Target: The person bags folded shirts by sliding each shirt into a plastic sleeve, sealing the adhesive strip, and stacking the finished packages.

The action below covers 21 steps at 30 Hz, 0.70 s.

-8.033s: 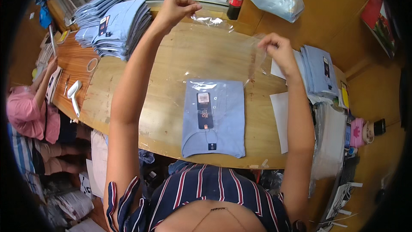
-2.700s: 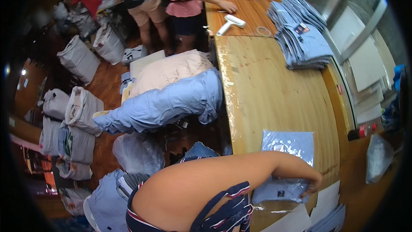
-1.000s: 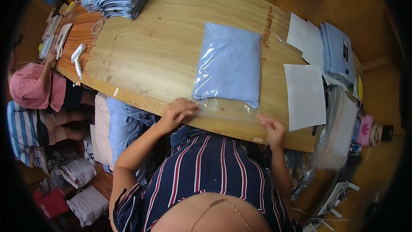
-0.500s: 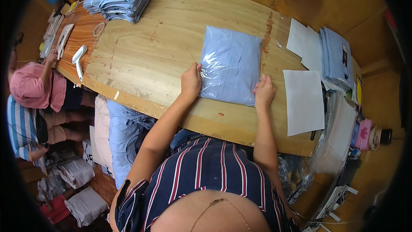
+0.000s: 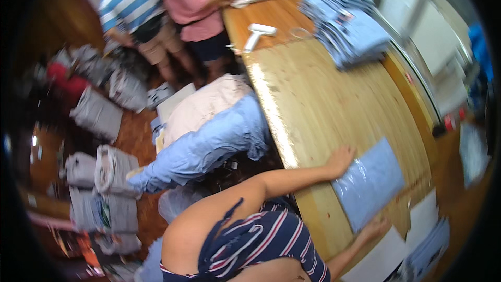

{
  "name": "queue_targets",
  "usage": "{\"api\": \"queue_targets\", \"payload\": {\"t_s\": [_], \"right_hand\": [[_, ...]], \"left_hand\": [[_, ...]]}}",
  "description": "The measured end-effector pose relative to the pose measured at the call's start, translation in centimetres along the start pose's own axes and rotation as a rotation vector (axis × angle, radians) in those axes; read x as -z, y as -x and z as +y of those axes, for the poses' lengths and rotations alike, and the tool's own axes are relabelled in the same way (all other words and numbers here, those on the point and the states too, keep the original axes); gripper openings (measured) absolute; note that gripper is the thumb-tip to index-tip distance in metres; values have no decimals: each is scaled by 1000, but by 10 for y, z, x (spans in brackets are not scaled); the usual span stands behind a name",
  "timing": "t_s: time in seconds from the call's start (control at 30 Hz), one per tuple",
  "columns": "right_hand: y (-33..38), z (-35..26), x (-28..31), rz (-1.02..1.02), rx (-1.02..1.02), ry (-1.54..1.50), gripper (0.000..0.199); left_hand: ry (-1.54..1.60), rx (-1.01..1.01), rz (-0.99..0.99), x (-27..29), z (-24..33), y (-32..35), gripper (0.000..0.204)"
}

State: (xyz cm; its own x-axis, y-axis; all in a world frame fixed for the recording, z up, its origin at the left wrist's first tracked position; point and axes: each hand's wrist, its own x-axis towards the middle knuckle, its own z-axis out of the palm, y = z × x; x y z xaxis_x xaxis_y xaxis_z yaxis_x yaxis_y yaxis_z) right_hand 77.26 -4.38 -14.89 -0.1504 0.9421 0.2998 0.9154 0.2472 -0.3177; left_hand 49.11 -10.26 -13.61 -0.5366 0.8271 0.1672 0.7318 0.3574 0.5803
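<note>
– Bagged shirt (image 5: pixel 371 184), light blue in a clear plastic sleeve: where does it lie?

– Flat on the wooden table (image 5: pixel 323 99), near the edge closest to the person, turned at a slant to that edge.

– And the hands?

– Both are on it. The left hand (image 5: pixel 342 159) rests at the corner of the bag nearest the table's middle, palm down, fingers spread loosely and pressed on the plastic. The right hand (image 5: pixel 377 228) sits at the opposite, lower end of the bag, right by the table edge. It looks flat against the package too, though blur keeps me from saying whether its fingers curl under the edge or just lie on top.

– So nothing is pinched or lifted?

– The left hand grips nothing; it only presses. The bag lies flat between the two hands.

– What else is on the table?

– White sheets (image 5: pixel 425 216) lie just beside the bag on the right-hand side, with a stack of blue folded shirts (image 5: pixel 430 248) beyond them. Farther up the table sits a big pile of folded blue shirts (image 5: pixel 347 26), and near it a white handheld tool (image 5: pixel 257 34).

– Anyone else around?

– Two people stand at the far end, one in a pink top (image 5: pixel 190 0), one in a blue striped shirt (image 5: pixel 130 10). On the floor beside the table lie bundles of cloth (image 5: pixel 209 136) and wrapped grey packs (image 5: pixel 104 177).
</note>
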Motion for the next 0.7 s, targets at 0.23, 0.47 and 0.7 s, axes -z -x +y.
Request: {"api": "queue_targets", "payload": {"t_s": [0.23,0.47,0.7], "right_hand": [[57,-33,53,-562,-165,-686,55],[52,-67,30,65,139,-326,50],[3,-42,102,381,207,-841,34]], "left_hand": [[210,-125,-378,59,-1,59,37],[291,-471,12,26,-19,48,30],[413,-747,482,113,49,19,23]]}}
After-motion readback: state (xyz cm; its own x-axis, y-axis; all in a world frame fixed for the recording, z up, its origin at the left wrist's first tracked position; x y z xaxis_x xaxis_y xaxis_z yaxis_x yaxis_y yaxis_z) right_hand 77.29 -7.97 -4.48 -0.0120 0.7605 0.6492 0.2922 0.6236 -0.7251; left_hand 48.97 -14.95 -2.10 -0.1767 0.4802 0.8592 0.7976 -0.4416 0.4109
